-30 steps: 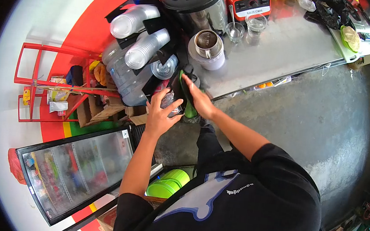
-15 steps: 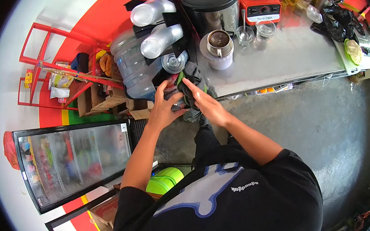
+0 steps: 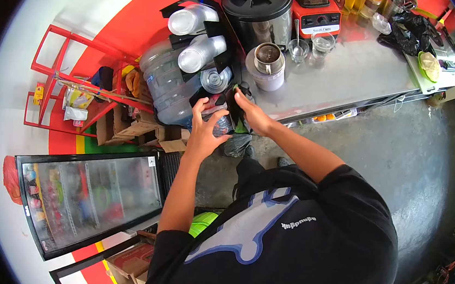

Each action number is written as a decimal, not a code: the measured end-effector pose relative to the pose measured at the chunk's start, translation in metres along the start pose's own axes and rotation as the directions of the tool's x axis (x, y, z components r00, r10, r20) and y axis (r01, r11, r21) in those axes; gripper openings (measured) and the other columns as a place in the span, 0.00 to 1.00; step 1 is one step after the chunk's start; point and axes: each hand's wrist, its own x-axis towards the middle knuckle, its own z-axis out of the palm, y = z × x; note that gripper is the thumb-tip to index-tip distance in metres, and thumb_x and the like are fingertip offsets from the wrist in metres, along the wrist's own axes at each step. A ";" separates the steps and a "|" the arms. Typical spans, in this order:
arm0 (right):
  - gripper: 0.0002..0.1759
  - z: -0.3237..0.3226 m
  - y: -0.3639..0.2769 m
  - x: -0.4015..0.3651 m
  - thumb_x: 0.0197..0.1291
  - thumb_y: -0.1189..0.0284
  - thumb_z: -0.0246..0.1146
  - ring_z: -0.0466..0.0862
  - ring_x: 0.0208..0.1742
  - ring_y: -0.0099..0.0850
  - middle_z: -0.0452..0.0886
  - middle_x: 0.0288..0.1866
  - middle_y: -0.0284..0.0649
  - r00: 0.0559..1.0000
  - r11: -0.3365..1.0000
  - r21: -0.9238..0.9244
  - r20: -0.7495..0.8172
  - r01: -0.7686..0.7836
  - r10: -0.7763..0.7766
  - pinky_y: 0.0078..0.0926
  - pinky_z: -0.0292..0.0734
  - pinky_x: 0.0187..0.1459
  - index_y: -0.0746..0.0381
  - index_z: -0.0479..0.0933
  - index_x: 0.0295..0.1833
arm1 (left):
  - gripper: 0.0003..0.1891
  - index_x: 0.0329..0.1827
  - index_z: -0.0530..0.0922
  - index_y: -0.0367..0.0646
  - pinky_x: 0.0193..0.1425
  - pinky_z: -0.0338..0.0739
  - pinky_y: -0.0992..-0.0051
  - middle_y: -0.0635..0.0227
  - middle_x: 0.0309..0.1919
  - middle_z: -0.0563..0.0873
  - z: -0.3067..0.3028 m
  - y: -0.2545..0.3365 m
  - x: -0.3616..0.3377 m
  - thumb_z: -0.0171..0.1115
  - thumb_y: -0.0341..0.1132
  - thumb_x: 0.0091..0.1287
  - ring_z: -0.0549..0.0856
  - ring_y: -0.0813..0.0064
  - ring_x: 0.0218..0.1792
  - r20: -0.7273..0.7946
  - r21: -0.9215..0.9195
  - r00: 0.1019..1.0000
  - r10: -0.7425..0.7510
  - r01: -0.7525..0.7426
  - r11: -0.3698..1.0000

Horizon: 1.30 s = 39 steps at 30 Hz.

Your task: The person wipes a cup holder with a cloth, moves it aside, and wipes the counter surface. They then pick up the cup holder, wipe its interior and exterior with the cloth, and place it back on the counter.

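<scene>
My left hand point(image 3: 204, 134) is in front of the cup rack, its thumb and fingers spread in a wide curve. Clear plastic point(image 3: 222, 124) with some print shows between them; I cannot make out whether they touch it. My right hand point(image 3: 255, 116) lies with stretched fingers along a dark bundle point(image 3: 241, 100) with green patches, hanging at the counter's end. Its fingertips partly merge with the bundle. Just above are stacks of clear plastic cups point(image 3: 202, 53) lying in a black holder point(image 3: 212, 27).
On the steel counter point(image 3: 349, 71) are a white tub point(image 3: 268, 79) with a metal cup point(image 3: 268, 58), a lidded steel pot point(image 3: 260, 27), a red blender point(image 3: 317, 22) and glasses point(image 3: 321, 44). Large water bottles point(image 3: 169, 90), a red rack point(image 3: 53, 78) and a glass-door fridge point(image 3: 90, 200) stand left.
My right hand has drawn slightly up, and its fingers look less spread along the dark bundle. My left hand keeps its curved shape. The view has shifted slightly.
</scene>
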 end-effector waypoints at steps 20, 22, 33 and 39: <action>0.48 -0.019 0.029 0.036 0.84 0.40 0.39 0.30 0.93 0.36 0.31 0.94 0.44 0.999 1.000 0.013 -0.036 0.016 -0.015 0.40 0.29 0.88 0.57 0.30 0.91 | 0.78 0.90 0.47 0.56 0.80 0.71 0.47 0.44 0.86 0.45 -0.004 0.019 0.002 0.94 0.39 0.34 0.57 0.39 0.84 -0.079 -0.090 0.949 -0.305 0.298 0.950; 0.44 0.000 0.011 0.003 0.86 0.42 0.35 0.24 0.92 0.35 0.26 0.94 0.39 0.999 0.982 -0.186 0.028 0.034 -0.030 0.41 0.25 0.87 0.55 0.29 0.91 | 0.78 0.90 0.48 0.56 0.80 0.71 0.47 0.44 0.86 0.45 -0.002 0.017 0.002 0.94 0.39 0.33 0.57 0.39 0.84 -0.078 -0.075 0.952 -0.297 0.292 0.954; 0.40 -0.015 0.060 0.024 0.88 0.47 0.34 0.43 0.91 0.32 0.38 0.94 0.37 0.994 0.995 -0.032 -0.045 0.094 -0.095 0.31 0.40 0.88 0.53 0.31 0.92 | 0.72 0.88 0.55 0.61 0.81 0.70 0.47 0.38 0.85 0.42 0.001 0.015 -0.001 0.94 0.40 0.37 0.55 0.35 0.84 -0.043 -0.073 0.947 -0.317 0.313 0.947; 0.42 -0.028 0.070 0.053 0.86 0.44 0.38 0.54 0.88 0.30 0.48 0.92 0.33 0.994 0.991 0.130 -0.106 0.038 -0.025 0.32 0.48 0.86 0.52 0.36 0.92 | 0.69 0.88 0.57 0.62 0.81 0.69 0.48 0.37 0.85 0.42 0.004 0.013 -0.004 0.94 0.42 0.39 0.55 0.36 0.85 -0.039 -0.083 0.957 -0.287 0.283 0.955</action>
